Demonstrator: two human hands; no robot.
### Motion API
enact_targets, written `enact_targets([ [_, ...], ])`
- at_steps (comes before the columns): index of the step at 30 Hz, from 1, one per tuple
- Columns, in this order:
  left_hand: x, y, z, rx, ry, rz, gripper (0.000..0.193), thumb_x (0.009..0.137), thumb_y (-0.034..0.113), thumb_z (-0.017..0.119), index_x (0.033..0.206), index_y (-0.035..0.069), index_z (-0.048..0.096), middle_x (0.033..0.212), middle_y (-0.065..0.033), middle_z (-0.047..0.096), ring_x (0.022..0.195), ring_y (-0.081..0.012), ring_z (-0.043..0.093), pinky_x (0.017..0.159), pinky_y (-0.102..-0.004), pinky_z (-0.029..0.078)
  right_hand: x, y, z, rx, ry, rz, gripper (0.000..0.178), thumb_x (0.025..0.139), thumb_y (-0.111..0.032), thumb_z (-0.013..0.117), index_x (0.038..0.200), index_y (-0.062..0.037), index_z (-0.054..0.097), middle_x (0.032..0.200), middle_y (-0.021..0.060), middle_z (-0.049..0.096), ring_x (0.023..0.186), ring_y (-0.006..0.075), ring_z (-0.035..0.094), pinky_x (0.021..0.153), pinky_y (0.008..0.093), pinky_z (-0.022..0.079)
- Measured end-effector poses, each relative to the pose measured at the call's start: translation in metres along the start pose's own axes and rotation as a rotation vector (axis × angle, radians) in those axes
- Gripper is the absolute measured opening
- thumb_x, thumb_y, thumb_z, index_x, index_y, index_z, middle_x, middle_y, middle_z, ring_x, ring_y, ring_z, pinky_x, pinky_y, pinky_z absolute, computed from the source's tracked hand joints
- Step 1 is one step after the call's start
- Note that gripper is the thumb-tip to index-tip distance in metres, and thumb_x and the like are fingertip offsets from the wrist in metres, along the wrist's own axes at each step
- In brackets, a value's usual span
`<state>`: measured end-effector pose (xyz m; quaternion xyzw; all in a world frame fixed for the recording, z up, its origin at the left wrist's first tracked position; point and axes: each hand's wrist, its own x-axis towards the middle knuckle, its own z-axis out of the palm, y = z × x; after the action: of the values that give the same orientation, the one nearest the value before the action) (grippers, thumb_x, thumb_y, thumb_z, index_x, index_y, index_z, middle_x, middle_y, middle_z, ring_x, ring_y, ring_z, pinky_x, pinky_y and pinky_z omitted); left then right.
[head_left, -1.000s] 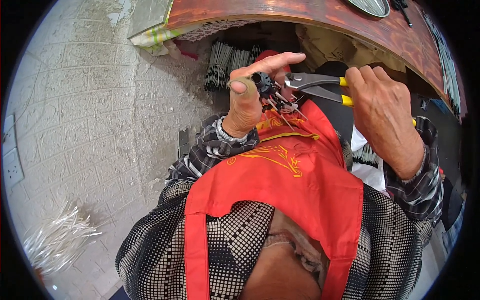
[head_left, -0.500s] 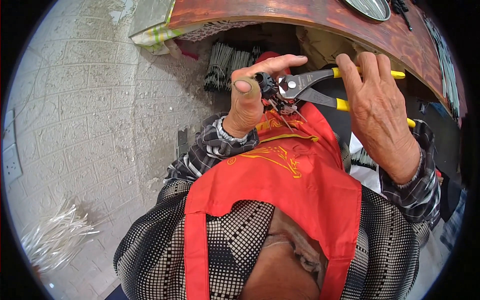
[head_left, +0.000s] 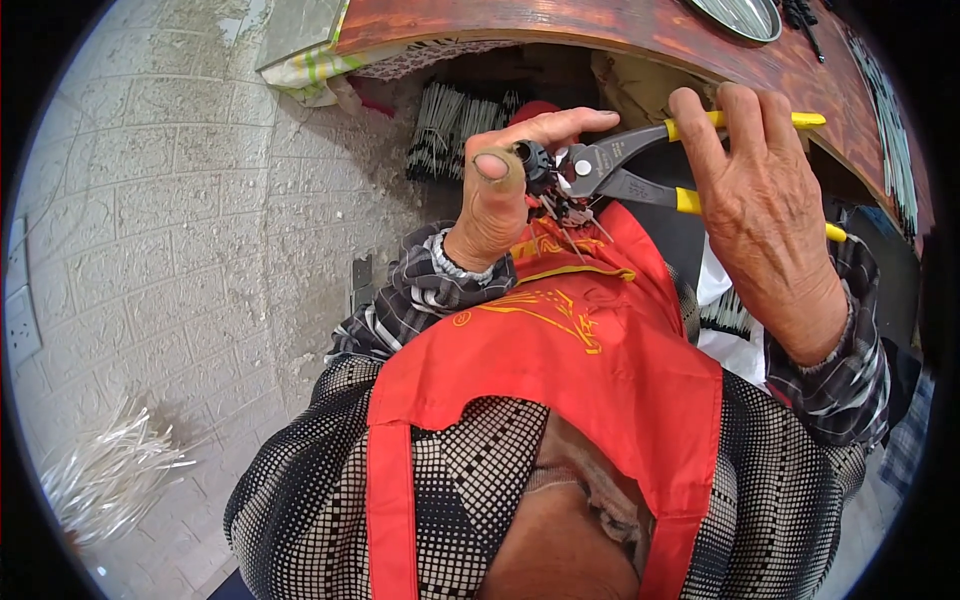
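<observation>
My left hand [head_left: 492,190] is closed on a small black ribbed cylindrical part [head_left: 533,160], pinched beside the thumb, with the index finger stretched out past it. My right hand [head_left: 765,190] grips a pair of pliers [head_left: 608,166] with grey metal jaws and yellow-sleeved handles. Its handles stand spread apart, and the jaws are right at the part's right side. What lies between the jaw tips is too small to make out. Below the jaws, a cluster of small dark pieces with thin pale strands [head_left: 573,215] shows against the red apron [head_left: 540,350].
A reddish-brown wooden table [head_left: 560,20] curves across the top, bearing a round metal-rimmed tray [head_left: 770,30] and thin pale strips [head_left: 880,130]. Underneath are bundles of black-ended pale strips [head_left: 445,125]. White strips [head_left: 115,475] lie on the floor at lower left.
The right hand and the handle ends have shifted slightly up and to the right. The plier handles are a little wider apart. My left hand keeps its hold almost unmoved.
</observation>
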<state>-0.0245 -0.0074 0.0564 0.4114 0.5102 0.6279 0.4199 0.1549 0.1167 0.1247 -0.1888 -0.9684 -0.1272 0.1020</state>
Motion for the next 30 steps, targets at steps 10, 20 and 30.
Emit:
enact_targets([
  [10,0.003,-0.008,-0.004,0.077,0.009,0.072,0.113,0.074,0.092,0.024,0.113,-0.005,0.067,0.077,-0.0022,0.06,0.067,-0.008,0.056,0.058,-0.0205,0.044,0.001,0.002,0.0,-0.039,0.02,-0.001,0.05,0.079,-0.002,0.057,0.128,-0.0063,0.047,0.098,0.0113,0.05,0.093,0.0273,0.051,0.079,0.0349,0.048],
  [20,-0.001,0.003,-0.005,0.067,-0.008,-0.066,0.119,0.067,0.095,0.025,0.116,-0.006,0.064,0.08,-0.0066,0.062,0.07,-0.0127,0.061,0.062,-0.0245,0.05,0.003,0.005,0.021,0.137,0.064,-0.019,0.015,0.077,-0.008,0.064,0.087,-0.0056,0.052,0.081,0.0086,0.053,0.081,0.0258,0.055,0.066,0.0357,0.047],
  [30,0.002,0.01,-0.008,0.155,-0.036,-0.166,0.137,0.05,0.103,0.02,0.119,-0.009,0.061,0.09,-0.0124,0.068,0.075,-0.0147,0.064,0.065,-0.0228,0.053,-0.003,0.003,0.022,0.237,-0.015,0.04,0.018,0.076,-0.01,0.068,0.083,-0.0052,0.052,0.076,0.0079,0.054,0.077,0.0259,0.056,0.061,0.0372,0.046],
])
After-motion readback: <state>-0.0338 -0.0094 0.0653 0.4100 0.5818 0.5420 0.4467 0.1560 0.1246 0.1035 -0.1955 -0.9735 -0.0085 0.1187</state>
